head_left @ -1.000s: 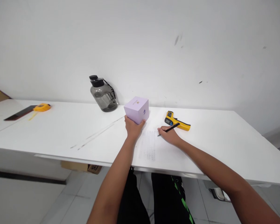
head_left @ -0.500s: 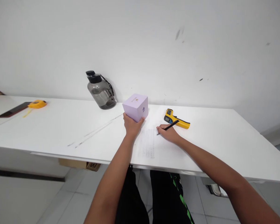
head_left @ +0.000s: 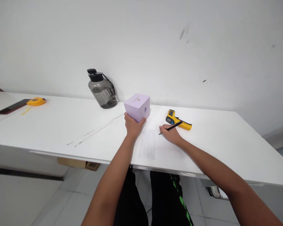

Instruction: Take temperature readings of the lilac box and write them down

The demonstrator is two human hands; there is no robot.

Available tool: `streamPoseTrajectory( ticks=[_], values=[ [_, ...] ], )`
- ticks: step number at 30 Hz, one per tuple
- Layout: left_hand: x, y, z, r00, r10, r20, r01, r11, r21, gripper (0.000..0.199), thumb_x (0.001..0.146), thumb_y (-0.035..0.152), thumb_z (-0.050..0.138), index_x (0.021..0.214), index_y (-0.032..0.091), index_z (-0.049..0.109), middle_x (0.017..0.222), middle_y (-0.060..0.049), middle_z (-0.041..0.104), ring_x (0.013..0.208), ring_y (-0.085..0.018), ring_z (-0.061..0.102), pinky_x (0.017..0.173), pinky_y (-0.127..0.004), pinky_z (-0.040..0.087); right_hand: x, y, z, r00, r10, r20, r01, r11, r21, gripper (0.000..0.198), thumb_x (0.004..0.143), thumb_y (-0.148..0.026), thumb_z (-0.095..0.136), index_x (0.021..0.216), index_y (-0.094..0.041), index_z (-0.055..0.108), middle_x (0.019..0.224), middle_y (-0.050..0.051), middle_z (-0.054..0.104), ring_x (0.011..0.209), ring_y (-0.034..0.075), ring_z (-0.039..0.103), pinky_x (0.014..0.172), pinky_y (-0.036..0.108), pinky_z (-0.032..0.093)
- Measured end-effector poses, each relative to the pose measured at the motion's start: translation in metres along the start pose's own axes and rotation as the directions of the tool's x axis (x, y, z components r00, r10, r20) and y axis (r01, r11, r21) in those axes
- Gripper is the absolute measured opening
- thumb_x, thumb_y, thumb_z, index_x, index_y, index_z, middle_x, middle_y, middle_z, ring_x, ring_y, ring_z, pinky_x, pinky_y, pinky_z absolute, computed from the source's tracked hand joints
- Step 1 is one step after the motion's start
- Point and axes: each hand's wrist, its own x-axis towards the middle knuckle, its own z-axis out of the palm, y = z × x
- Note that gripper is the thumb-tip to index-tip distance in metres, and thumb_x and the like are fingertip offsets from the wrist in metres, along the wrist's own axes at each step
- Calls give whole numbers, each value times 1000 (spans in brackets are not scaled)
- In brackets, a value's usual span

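Note:
My left hand (head_left: 134, 125) grips the near lower part of a lilac box (head_left: 136, 105), fingers on its left and thumb on its right side. A small gold mark shows on the box's top and a dark purple one on its side. In my right hand (head_left: 171, 133) is a black pen (head_left: 175, 125), its tip pointing down and left at a sheet of paper (head_left: 148, 147) with faint rows of marks. Whether the tip touches the paper I cannot tell. Just behind my right hand lies a yellow and black infrared thermometer (head_left: 182, 123).
A grey see-through water bottle (head_left: 102, 92) with a black cap stands against the wall, left of the box. Far left on the white table (head_left: 49, 125) lie a yellow tape measure (head_left: 36, 101) and a dark flat strip (head_left: 11, 106). Below the table is a cardboard box (head_left: 72, 162).
The view has turned slightly. My right hand and the pen have shifted very little, and the left hand keeps its hold on the box.

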Motion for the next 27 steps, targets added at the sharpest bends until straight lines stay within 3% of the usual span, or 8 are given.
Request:
streamPoseTrajectory(
  ticks=[9, 27],
  values=[
    [1, 1, 2, 1000, 12, -8, -12, 1000, 22, 113, 70, 49, 93, 157, 20, 27, 157, -24, 52, 148, -44, 55, 123, -60, 47, 0, -1, 1, 1000, 3, -3, -3, 1000, -23, 44, 85, -60, 53, 59, -26, 41, 62, 0, 47, 68, 18, 46, 65, 33, 40],
    [4, -3, 5, 999, 23, -30, -23, 1000, 9, 114, 68, 51, 94, 156, 22, 28, 153, -22, 54, 146, -44, 56, 122, -62, 47, 0, 2, 1, 999, -23, -35, 22, 999, -37, 49, 87, -62, 55, 58, -27, 37, 59, 0, 44, 67, 19, 46, 63, 33, 40]
  ],
)
